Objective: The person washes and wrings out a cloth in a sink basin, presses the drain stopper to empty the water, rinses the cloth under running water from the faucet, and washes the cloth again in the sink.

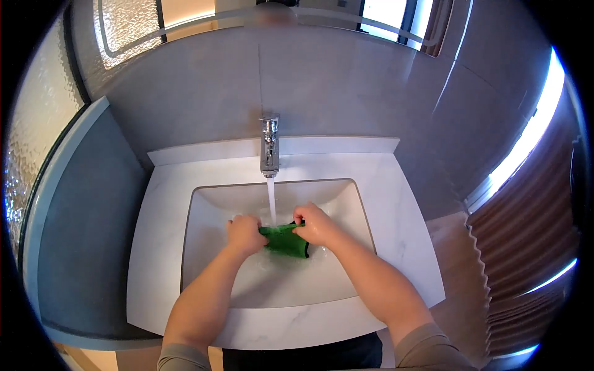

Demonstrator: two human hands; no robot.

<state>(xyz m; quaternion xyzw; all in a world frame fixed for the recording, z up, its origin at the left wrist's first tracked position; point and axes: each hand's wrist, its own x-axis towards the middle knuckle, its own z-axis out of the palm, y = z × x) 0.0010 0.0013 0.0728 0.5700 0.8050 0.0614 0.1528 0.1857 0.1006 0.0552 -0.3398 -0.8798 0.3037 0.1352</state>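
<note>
A green cloth (286, 242) with a dark edge is stretched between my two hands, low in the white sink basin (210, 272). My left hand (245, 234) is closed on its left side. At the upper right corner, my right hand (314, 224) pinches the cloth. Water (271, 201) runs from the chrome faucet (270, 148) and lands at the cloth's upper edge, between the hands. The cloth's lower part hangs toward the basin floor, where some water shows.
A white marbled countertop (405, 247) surrounds the basin. Behind the faucet rises a grey wall (340, 93) with a mirror (223, 18) on it. A blue-grey panel (93, 229) borders the left side, and a brown pleated curtain (526, 229) hangs at the right.
</note>
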